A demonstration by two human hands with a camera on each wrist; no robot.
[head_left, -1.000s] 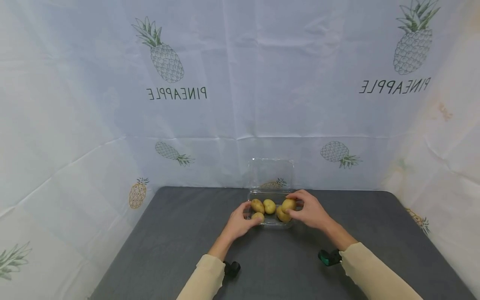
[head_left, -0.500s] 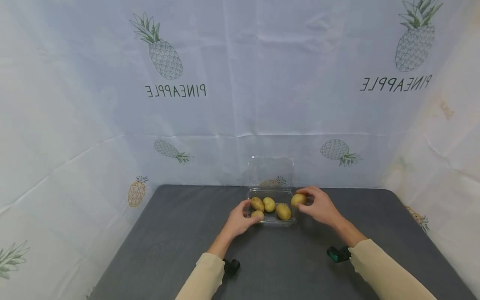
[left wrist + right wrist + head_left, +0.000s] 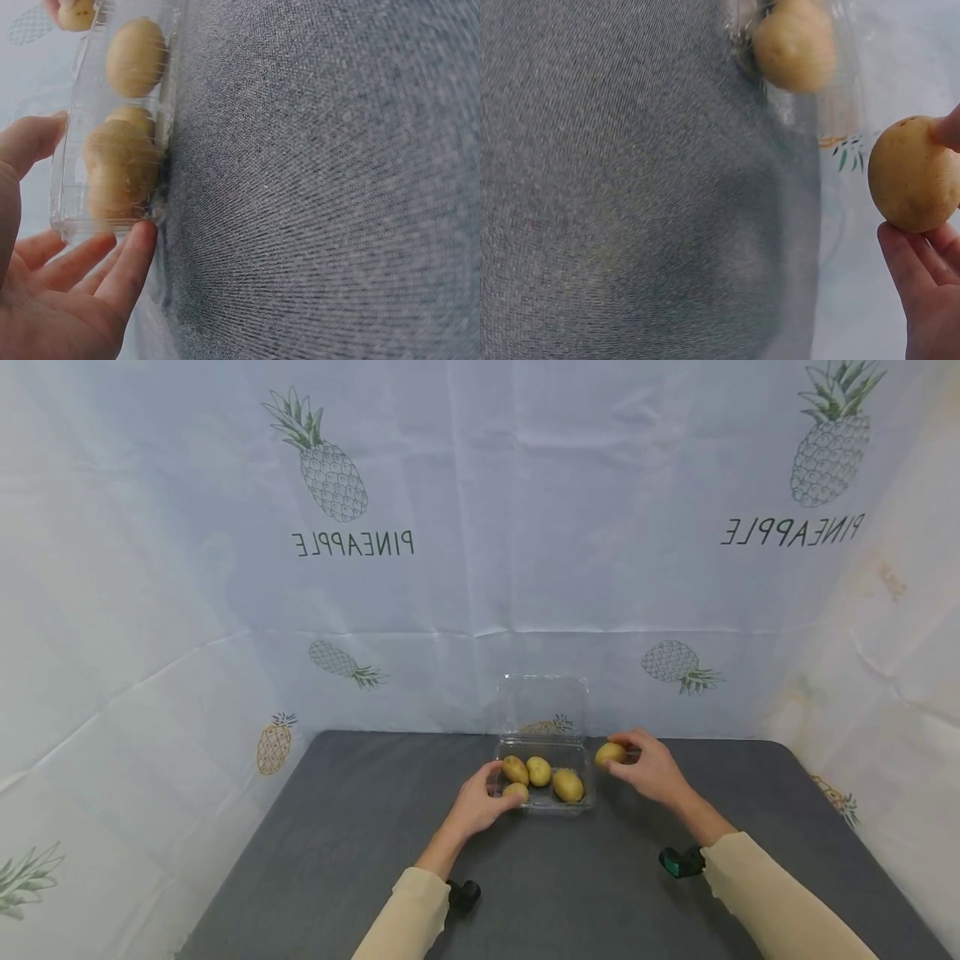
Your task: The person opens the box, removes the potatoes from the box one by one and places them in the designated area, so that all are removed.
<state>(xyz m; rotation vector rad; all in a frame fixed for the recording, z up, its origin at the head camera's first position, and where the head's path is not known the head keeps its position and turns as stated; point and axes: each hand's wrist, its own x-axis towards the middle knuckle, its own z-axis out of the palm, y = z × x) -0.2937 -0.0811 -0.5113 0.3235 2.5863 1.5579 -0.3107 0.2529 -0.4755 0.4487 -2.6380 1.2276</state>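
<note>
In the head view a clear plastic clamshell container (image 3: 551, 810) stands near the table's back edge, its lid (image 3: 543, 700) raised. Several yellow potatoes lie inside, among them one at the right (image 3: 567, 785) and another at the back (image 3: 538, 771). My left hand (image 3: 472, 803) steadies the container's left end; the left wrist view shows the thumb (image 3: 45, 135) at the rim and the fingers against the end wall. To the right of the container, my right hand (image 3: 654, 772) pinches a potato (image 3: 911, 174) between thumb and fingers, raised above the table.
A dark grey cloth covers the table (image 3: 555, 893). Pale fabric printed with pineapples (image 3: 480, 527) hangs behind it and along both sides, with the lid close in front of the back sheet.
My right hand has lifted its potato out of the container and carried it rightward, past the right wall. The left hand stays at the container's left end.
</note>
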